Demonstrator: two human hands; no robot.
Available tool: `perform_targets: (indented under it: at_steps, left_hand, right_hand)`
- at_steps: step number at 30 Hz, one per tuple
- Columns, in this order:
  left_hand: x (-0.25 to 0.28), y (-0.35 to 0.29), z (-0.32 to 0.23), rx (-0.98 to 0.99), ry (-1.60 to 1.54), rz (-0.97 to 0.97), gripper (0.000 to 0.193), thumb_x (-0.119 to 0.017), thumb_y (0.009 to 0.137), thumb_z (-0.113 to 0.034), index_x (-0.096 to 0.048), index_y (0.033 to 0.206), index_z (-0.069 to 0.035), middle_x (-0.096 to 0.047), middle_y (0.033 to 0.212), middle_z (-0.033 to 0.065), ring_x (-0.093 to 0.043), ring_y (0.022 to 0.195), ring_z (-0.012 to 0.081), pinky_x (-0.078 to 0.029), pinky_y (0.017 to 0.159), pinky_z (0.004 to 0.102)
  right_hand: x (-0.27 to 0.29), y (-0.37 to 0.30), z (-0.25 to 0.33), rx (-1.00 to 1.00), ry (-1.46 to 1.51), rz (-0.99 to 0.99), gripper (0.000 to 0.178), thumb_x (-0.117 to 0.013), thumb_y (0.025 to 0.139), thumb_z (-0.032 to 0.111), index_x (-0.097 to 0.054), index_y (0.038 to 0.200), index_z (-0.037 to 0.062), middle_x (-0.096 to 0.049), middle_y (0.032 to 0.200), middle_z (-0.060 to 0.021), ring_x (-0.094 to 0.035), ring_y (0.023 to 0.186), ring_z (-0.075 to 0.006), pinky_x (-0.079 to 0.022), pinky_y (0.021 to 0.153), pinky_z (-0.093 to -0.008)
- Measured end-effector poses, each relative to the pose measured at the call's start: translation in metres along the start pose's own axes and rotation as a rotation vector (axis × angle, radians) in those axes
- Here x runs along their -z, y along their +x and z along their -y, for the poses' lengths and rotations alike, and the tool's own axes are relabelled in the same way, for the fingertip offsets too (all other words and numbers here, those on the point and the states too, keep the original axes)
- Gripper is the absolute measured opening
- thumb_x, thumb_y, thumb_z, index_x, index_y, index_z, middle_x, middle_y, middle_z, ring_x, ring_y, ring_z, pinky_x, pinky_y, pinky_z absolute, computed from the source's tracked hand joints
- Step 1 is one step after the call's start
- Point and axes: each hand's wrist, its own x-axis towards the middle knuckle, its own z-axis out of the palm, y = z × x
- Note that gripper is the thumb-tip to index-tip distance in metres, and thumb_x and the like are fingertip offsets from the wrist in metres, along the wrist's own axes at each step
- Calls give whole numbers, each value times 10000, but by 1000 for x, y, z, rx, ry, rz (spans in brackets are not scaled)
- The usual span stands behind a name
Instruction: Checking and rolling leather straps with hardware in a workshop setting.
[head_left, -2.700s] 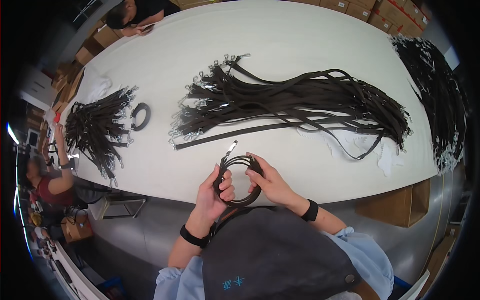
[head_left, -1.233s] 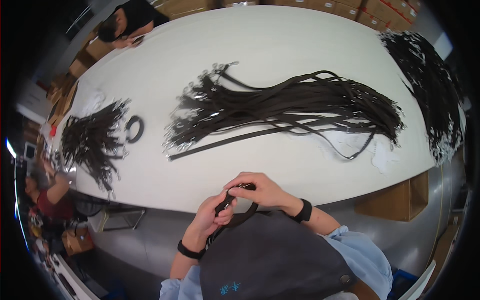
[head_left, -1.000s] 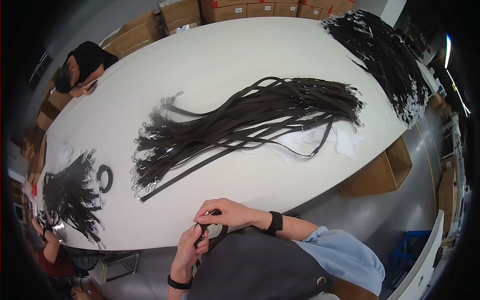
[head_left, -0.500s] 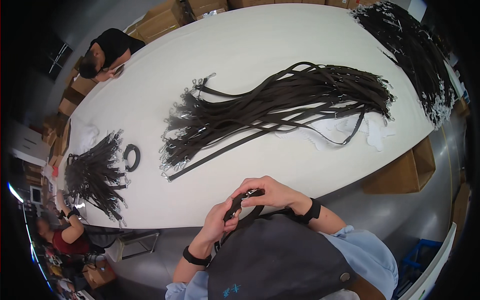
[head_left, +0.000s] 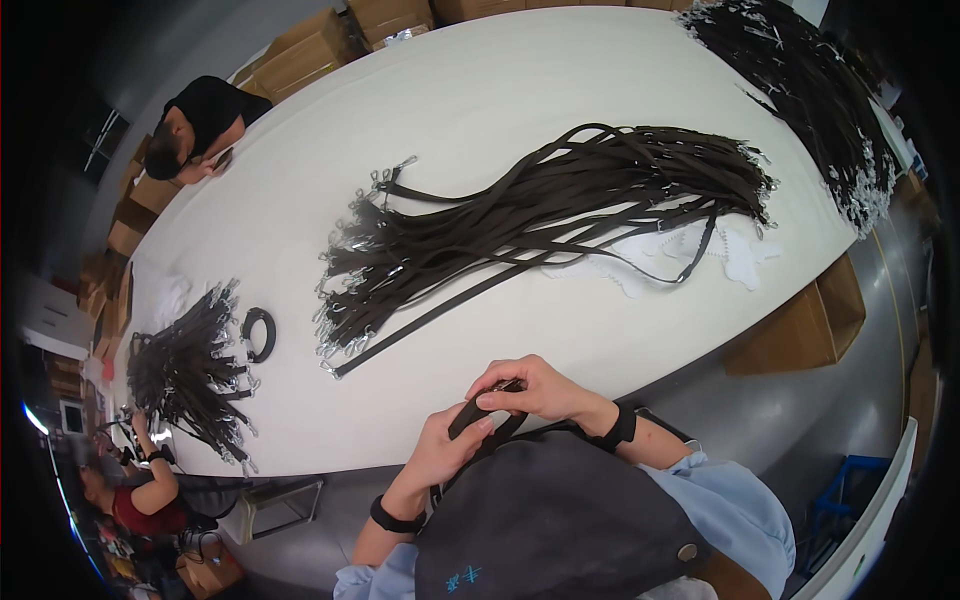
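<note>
Close to my body, just off the table's near edge, both hands work on one dark brown strap (head_left: 466, 417). My left hand (head_left: 446, 446) is closed round its lower left part. Thumb and fingers of my right hand (head_left: 540, 390) pinch the upper part, where a bit of metal shows between the fingers. More of the strap loops below the hands, partly hidden against my dark apron (head_left: 560, 500). Beyond my hands, a long bundle of similar straps (head_left: 540, 215) with metal clips lies across the table. One strap of that bundle lies a little apart along its near side.
The white table (head_left: 330, 430) holds a small coiled strap (head_left: 259, 335) and a shorter strap pile (head_left: 185, 365) at left, and another large pile (head_left: 800, 100) at far right. White cut-outs (head_left: 740, 262) lie under the bundle. Two people sit at the left; cardboard boxes (head_left: 800, 320) stand around.
The whole view has shifted slightly. My fingers have moved on the strap: its flat side now shows between my hands, and the metal fitting is more covered.
</note>
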Motion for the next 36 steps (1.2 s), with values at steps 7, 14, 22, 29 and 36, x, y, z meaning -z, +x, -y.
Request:
perform_targets:
  at_steps: [7,14,22,29,36]
  left_hand:
    - [6,6,14,84,-643,183,290,-398,965,-307,-452,838,-51,-298,513,-57,-235,390,40,-208,389,201]
    - [4,9,10,41,-315,-75,358,-361,954,-375,-465,832,-55,-329,509,-26,-256,394,56,-219,390,205]
    - [4,22,18,-10,-302,-198,350,-363,957,-385,-471,825,-80,-331,505,-45,-253,379,46,-193,369,201]
    - [11,19,20,-25,-459,-300,346,-371,957,-382,-483,841,-76,-337,510,-39,-277,389,57,-213,380,214]
    - [35,-6,33,-78,-525,-434,341,-365,958,-389,-474,830,-92,-338,514,-43,-274,387,56,-213,380,214]
  right_hand:
    - [0,8,-2,258,-72,-3,190,-630,857,135,-652,1019,39,-603,969,-56,-560,916,-139,-425,825,-267]
    - [73,-11,-21,258,-589,-499,339,-637,839,258,-591,1104,52,-609,998,-93,-572,941,-229,-457,831,-338]
    - [178,-64,-69,86,-1677,-942,319,-627,774,216,-605,1046,51,-626,963,-69,-588,886,-244,-508,682,-362]
    - [180,-57,-62,10,-1752,-897,300,-570,736,107,-599,1027,39,-629,829,-73,-607,767,-234,-511,613,-351]
    - [136,-66,-54,266,-1251,-1205,200,-603,788,130,-655,960,42,-646,789,-91,-618,742,-261,-494,610,-340]
